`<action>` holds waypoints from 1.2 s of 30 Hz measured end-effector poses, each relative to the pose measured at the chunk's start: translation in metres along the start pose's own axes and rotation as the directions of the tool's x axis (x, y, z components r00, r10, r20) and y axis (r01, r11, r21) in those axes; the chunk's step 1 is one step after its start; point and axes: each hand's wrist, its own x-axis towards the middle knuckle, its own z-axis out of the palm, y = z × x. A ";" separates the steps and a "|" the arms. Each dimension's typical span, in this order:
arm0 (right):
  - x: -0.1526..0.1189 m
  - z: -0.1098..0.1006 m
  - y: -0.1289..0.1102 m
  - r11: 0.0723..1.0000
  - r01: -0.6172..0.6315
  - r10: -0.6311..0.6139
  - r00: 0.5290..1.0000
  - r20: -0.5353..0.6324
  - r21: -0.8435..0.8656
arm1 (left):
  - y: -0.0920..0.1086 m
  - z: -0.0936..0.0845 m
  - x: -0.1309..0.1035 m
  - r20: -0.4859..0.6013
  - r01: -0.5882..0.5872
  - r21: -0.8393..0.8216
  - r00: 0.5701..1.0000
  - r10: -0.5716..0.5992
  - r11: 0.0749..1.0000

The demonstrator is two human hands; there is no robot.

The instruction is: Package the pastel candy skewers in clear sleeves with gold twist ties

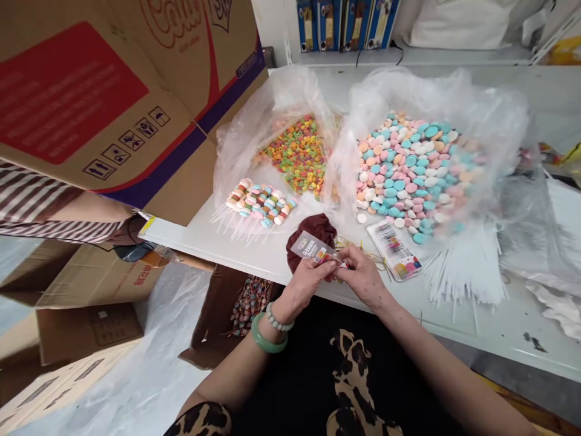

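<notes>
My left hand [309,280] and my right hand [364,280] meet at the table's front edge, fingertips closed. Between them they pinch a small clear printed bag [305,244] with a colourful label. Directly behind the bag sits a bunched dark brown cloth [324,224]. Thin gold twist ties [379,259] lie just beyond my right hand, partly hidden by it. To their right rests a stack of similar printed bags [394,249]. Several candy skewers [261,203] on white sticks lie left of the cloth.
Large plastic bags hold colourful ring candies [302,154] and pastel oval candies [408,169]. White sticks [467,275] fan out at right. A big cardboard box [181,163] stands at left, near a person's striped sleeve [40,197]. Below, an open carton [215,315] contains candy skewers.
</notes>
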 end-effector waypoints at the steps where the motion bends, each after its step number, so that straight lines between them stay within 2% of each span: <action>1: 0.006 0.007 -0.004 0.999 0.014 -0.013 1.000 0.020 -0.041 | 0.004 -0.013 -0.001 -0.040 -0.015 -0.021 0.999 0.015 1.000; 3: 0.021 0.026 -0.014 0.998 0.045 -0.041 0.997 0.068 -0.052 | 0.014 -0.045 -0.003 -0.210 -0.080 -0.093 0.976 0.059 0.992; 4: 0.028 0.038 -0.021 0.999 0.041 -0.039 0.994 0.097 -0.019 | 0.020 -0.063 -0.003 -0.316 -0.125 -0.138 0.946 0.076 0.982; 5: 0.036 0.052 -0.027 0.999 0.010 -0.015 0.992 0.129 0.038 | 0.025 -0.081 -0.004 -0.422 -0.179 -0.173 0.902 0.092 0.968; 7: 0.052 0.083 -0.039 0.971 -0.166 0.127 0.967 0.220 0.170 | 0.033 -0.113 -0.006 -0.572 -0.278 -0.246 0.815 0.092 0.929; 9: 0.069 0.115 -0.047 0.889 -0.347 0.276 0.927 0.255 0.298 | 0.038 -0.135 -0.009 -0.613 -0.336 -0.272 0.783 0.107 0.901; 12: 0.094 0.151 -0.054 0.759 -0.490 0.440 0.871 0.217 0.428 | 0.036 -0.144 -0.013 -0.589 -0.330 -0.277 0.800 0.112 0.902; 14: 0.109 0.163 -0.057 0.718 -0.543 0.496 0.838 0.227 0.436 | 0.033 -0.140 -0.014 -0.563 -0.294 -0.277 0.821 0.093 0.915; 16: 0.118 0.165 -0.059 0.696 -0.580 0.519 0.814 0.261 0.425 | 0.030 -0.135 -0.013 -0.548 -0.285 -0.272 0.831 0.095 0.919; 19: 0.114 0.151 -0.062 0.671 -0.611 0.524 0.792 0.314 0.420 | 0.029 -0.131 -0.011 -0.538 -0.304 -0.289 0.836 0.109 0.908; 21: 0.099 0.134 -0.062 0.687 -0.591 0.491 0.806 0.330 0.423 | 0.032 -0.130 -0.011 -0.522 -0.311 -0.303 0.845 0.116 0.901; 22: 0.089 0.124 -0.060 0.713 -0.557 0.452 0.829 0.327 0.427 | 0.034 -0.130 -0.010 -0.509 -0.312 -0.300 0.851 0.125 0.901; 23: 0.079 0.114 -0.058 0.772 -0.477 0.375 0.875 0.305 0.420 | 0.035 -0.128 -0.010 -0.498 -0.316 -0.289 0.856 0.140 0.904; 25: 0.057 0.094 -0.053 0.895 -0.265 0.202 0.958 0.205 0.360 | 0.038 -0.120 -0.009 -0.472 -0.301 -0.247 0.868 0.157 0.921; 27: 0.037 0.078 -0.048 0.962 -0.091 0.071 0.994 0.087 0.258 | 0.038 -0.105 -0.007 -0.446 -0.266 -0.201 0.882 0.154 0.943; 31: 0.014 0.059 -0.035 0.990 0.094 -0.091 0.995 -0.036 0.103 | 0.030 -0.056 0.001 -0.360 -0.211 -0.215 0.925 0.124 0.953; 34: 0.009 0.045 -0.026 0.979 0.169 -0.157 0.981 -0.111 0.113 | 0.020 -0.022 0.007 -0.318 -0.151 -0.237 0.945 0.070 0.960; 36: 0.007 0.032 -0.020 0.969 0.193 -0.169 0.973 -0.156 0.156 | 0.016 -0.008 0.010 -0.271 -0.131 -0.211 0.960 0.071 0.969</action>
